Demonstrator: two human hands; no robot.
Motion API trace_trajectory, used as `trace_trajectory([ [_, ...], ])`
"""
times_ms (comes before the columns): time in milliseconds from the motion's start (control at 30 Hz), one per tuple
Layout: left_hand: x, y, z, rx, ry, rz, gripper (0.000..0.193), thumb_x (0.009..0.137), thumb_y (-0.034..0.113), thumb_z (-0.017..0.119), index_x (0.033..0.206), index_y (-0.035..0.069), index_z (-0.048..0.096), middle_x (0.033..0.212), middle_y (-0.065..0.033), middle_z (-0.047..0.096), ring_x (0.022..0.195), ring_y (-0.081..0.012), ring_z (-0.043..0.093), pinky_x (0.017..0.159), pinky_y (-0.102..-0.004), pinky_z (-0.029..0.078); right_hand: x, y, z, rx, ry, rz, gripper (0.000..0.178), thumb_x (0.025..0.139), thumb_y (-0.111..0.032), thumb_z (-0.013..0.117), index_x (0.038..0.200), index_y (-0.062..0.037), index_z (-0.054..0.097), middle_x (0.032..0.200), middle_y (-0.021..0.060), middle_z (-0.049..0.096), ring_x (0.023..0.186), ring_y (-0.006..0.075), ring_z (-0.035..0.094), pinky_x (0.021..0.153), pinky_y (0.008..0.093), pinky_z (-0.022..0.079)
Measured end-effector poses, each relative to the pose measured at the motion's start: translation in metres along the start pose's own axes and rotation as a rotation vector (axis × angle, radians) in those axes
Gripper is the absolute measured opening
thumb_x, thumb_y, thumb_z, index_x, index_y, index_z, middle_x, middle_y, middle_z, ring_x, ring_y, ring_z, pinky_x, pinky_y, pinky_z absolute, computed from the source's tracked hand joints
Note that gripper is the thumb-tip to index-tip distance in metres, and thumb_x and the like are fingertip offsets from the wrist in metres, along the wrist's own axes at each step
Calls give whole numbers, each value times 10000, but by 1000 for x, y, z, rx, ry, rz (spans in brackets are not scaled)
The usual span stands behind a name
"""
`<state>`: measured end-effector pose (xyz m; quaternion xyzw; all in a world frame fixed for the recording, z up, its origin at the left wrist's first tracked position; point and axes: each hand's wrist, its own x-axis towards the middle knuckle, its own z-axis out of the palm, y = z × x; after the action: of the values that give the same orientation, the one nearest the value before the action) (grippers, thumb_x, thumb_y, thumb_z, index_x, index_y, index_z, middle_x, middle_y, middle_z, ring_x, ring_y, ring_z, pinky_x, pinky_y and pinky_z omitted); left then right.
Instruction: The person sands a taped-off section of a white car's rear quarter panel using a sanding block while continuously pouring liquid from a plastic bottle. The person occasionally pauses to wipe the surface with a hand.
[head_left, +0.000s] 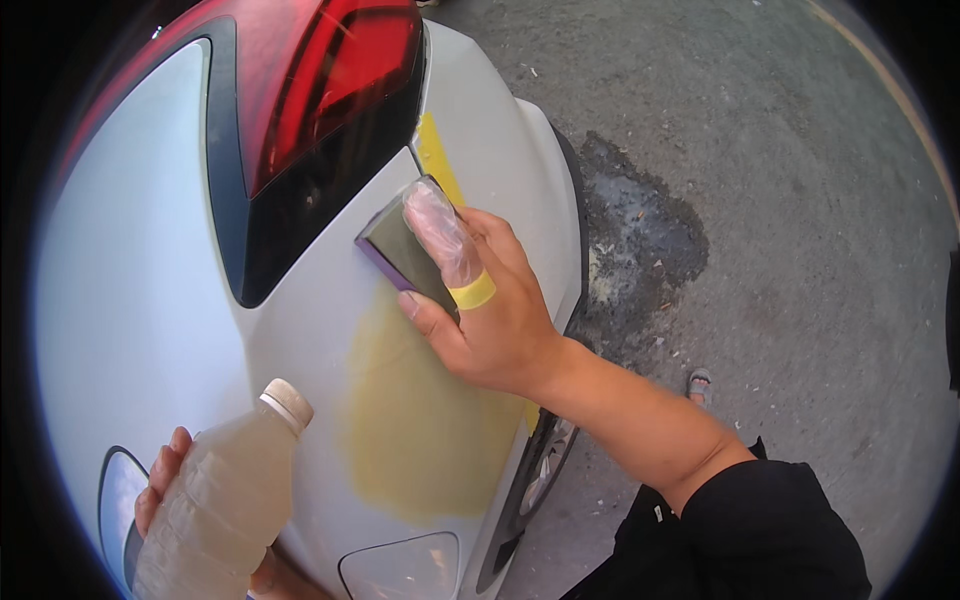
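My right hand [500, 320] is closed around a dark sanding block [400, 240] with a purple lower edge. The block lies on the car's pale rear side panel [310, 310], just below the tail light. One finger of that hand is wrapped in clear plastic, held by a yellow band [473, 290]. A yellowish filler patch [430, 440] spreads over the panel beneath the hand. At lower left, my left hand [163, 478] grips a clear plastic bottle [222, 500] with a white cap, tilted up to the right; cloudy-looking contents show through it.
A red tail light [345, 75] and dark rear glass trim border the panel. Yellow masking tape [436, 158] runs along the bumper seam. The fuel flap [402, 568] and wheel [548, 465] are lower down. Wet-looking dark ground [640, 240] lies beside the bumper.
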<state>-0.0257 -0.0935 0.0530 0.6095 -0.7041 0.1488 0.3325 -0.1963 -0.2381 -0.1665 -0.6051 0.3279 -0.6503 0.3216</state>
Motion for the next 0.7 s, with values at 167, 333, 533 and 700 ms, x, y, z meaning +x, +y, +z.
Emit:
trace_trajectory([
  [167,0,-10,6,-74,-4,30,947,832,662,704,1419,4,361,1421,-256,508,1308,-447,531,1114,-588,426,-70,-15,-4,41,-39,0,646,850,-144,742,1420,-17,466,1329,210,585,1247,422,497,1027,467,436],
  [333,1,-14,-4,-49,-14,16,893,863,614,700,1422,7,358,1422,-256,508,1311,-443,530,1109,-586,434,-39,-10,-2,-27,-6,4,613,840,-171,753,1384,-14,518,1413,211,542,1298,398,477,1044,466,427],
  [533,-1,-12,3,-128,-86,67,828,905,562,679,1433,9,362,1420,-252,521,1306,-439,538,1099,-581,445,-62,-25,-5,-15,-45,16,644,831,-168,756,1405,-14,507,1397,207,542,1285,403,482,1039,481,418],
  [700,3,-17,-1,-197,-116,102,825,908,564,673,1446,22,361,1417,-263,523,1299,-444,543,1090,-576,454,-61,-18,-5,-65,-44,-32,649,808,-161,765,1391,-16,520,1399,173,550,1286,396,482,1046,482,410],
])
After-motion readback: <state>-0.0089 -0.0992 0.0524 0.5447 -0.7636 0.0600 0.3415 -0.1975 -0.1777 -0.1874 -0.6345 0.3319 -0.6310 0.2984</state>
